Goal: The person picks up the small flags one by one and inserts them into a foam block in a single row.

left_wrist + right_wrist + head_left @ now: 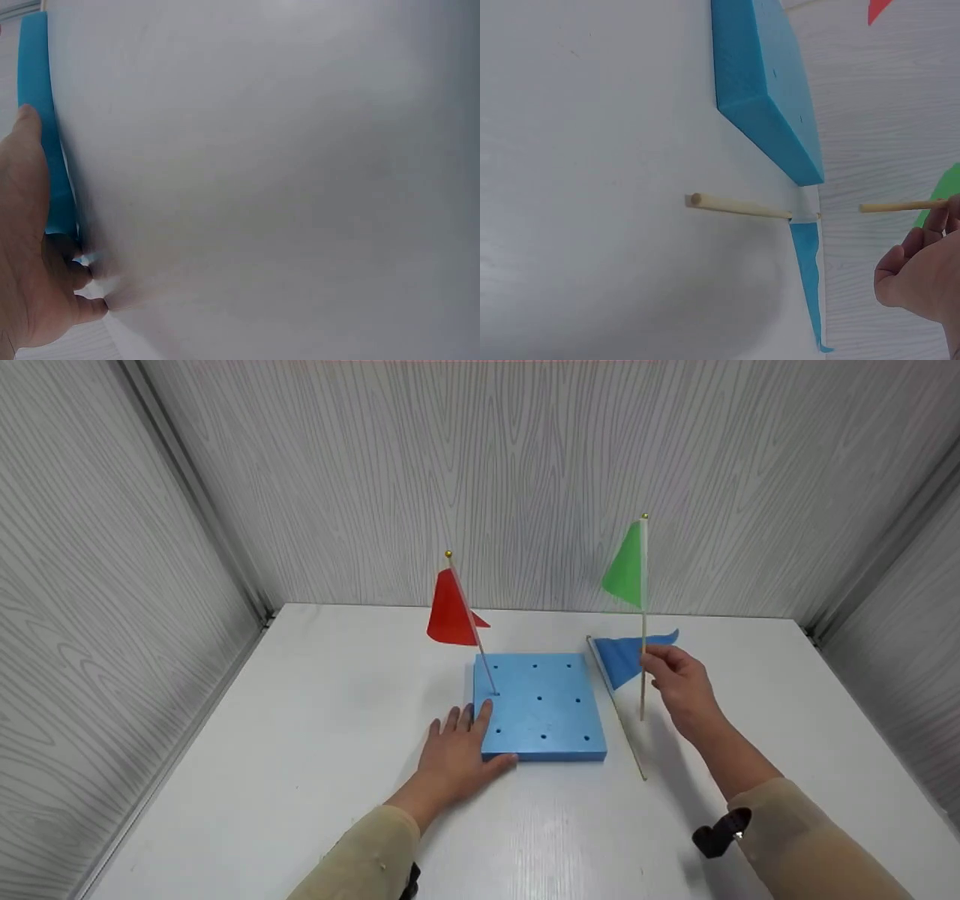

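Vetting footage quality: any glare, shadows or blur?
Head: pale sheen on the white table, soft shadow beside the right forearm; left wrist: table hazy, surface detail indistinct; right wrist: broad, diffuse shadow near the blue flag.

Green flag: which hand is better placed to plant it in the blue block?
Likely the right hand: it grips the green flag upright, while the left hand touches the blue block.

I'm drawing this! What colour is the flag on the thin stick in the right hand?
It's a light green flag, clearest in the head view.
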{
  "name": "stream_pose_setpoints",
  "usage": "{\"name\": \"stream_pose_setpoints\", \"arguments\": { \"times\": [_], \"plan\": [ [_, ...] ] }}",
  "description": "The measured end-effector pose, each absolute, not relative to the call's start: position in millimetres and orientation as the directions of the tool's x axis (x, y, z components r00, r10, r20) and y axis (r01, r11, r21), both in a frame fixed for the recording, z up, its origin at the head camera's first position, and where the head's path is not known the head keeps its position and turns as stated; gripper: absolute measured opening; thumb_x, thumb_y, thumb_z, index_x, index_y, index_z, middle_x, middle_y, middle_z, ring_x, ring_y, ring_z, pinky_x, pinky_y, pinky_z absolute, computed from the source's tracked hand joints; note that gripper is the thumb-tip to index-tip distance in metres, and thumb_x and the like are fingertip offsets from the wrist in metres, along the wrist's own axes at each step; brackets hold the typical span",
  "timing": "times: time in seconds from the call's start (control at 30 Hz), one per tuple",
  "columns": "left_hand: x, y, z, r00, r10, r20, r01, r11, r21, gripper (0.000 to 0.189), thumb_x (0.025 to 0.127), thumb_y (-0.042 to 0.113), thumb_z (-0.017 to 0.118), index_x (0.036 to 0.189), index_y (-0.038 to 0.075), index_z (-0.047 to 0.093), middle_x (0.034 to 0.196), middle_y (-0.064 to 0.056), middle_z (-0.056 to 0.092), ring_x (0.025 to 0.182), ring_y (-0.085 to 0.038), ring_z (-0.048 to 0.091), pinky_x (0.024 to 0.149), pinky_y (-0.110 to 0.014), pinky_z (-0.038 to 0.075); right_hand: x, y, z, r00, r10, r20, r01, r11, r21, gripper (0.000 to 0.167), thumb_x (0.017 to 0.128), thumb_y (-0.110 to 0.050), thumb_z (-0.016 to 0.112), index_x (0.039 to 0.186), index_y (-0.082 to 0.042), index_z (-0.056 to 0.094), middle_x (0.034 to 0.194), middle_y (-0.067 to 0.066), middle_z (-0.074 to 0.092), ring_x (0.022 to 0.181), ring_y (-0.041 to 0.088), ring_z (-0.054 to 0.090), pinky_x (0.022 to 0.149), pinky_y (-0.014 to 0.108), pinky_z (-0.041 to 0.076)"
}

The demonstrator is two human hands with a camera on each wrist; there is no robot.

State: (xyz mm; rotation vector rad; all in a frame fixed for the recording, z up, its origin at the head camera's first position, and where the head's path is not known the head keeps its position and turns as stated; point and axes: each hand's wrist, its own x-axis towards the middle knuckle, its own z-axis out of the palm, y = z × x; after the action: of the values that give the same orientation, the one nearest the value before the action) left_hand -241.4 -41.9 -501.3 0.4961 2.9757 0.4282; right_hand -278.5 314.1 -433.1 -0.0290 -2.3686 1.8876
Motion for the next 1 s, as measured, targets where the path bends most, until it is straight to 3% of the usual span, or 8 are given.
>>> {"name": "stream_pose_setpoints", "arguments": {
  "times": [0.27, 0.5, 0.77, 1.0],
  "plan": [
    [-240.3, -41.4, -499.3, -0.942, 0.332, -0.046, 0.304, 0.904, 0.300, 0.102, 0.097, 0.079, 0.049, 0.172, 0.018, 0.018, 0.173, -0.018, 0.027, 0.159, -0.043, 0.024, 0.126, -0.063, 0.019, -285.6, 285.9, -429.0, -0.988, 0.042, 0.147, -0.129, 0.286, -0.949, 0.024, 0.109, -0.017, 0.062, 0.125, 0.001, 0.063, 0.115, 0.011, 0.064, 0.108, 0.021, 0.060, 0.093, 0.020, 0.051],
    [-239.1, -41.3, -497.1, -0.944, 0.325, -0.060, 0.294, 0.908, 0.299, 0.102, 0.096, 0.079, 0.050, 0.172, 0.020, 0.015, 0.174, -0.017, 0.025, 0.159, -0.042, 0.022, 0.126, -0.064, 0.018, -291.2, 263.3, -422.7, -0.986, 0.013, 0.168, -0.155, 0.317, -0.935, 0.023, 0.108, -0.019, 0.064, 0.123, -0.001, 0.065, 0.114, 0.017, 0.067, 0.106, 0.028, 0.065, 0.087, 0.023, 0.054],
    [-238.2, -40.7, -497.4, -0.944, 0.324, -0.069, 0.292, 0.912, 0.289, 0.103, 0.096, 0.079, 0.049, 0.173, 0.021, 0.013, 0.175, -0.015, 0.023, 0.160, -0.041, 0.021, 0.126, -0.064, 0.017, -297.2, 240.3, -423.0, -0.984, -0.017, 0.179, -0.176, 0.275, -0.945, 0.021, 0.108, -0.014, 0.063, 0.123, 0.001, 0.065, 0.119, 0.021, 0.068, 0.107, 0.028, 0.067, 0.099, 0.030, 0.056],
    [-237.7, -38.0, -497.6, -0.949, 0.312, -0.044, 0.290, 0.918, 0.270, 0.103, 0.095, 0.079, 0.051, 0.172, 0.020, 0.018, 0.172, -0.017, 0.029, 0.158, -0.043, 0.026, 0.125, -0.065, 0.021, -302.8, 222.0, -426.3, -0.977, -0.055, 0.207, -0.214, 0.210, -0.954, 0.019, 0.108, -0.007, 0.062, 0.123, 0.003, 0.065, 0.118, 0.020, 0.070, 0.115, 0.037, 0.067, 0.098, 0.026, 0.056]
  ]
}}
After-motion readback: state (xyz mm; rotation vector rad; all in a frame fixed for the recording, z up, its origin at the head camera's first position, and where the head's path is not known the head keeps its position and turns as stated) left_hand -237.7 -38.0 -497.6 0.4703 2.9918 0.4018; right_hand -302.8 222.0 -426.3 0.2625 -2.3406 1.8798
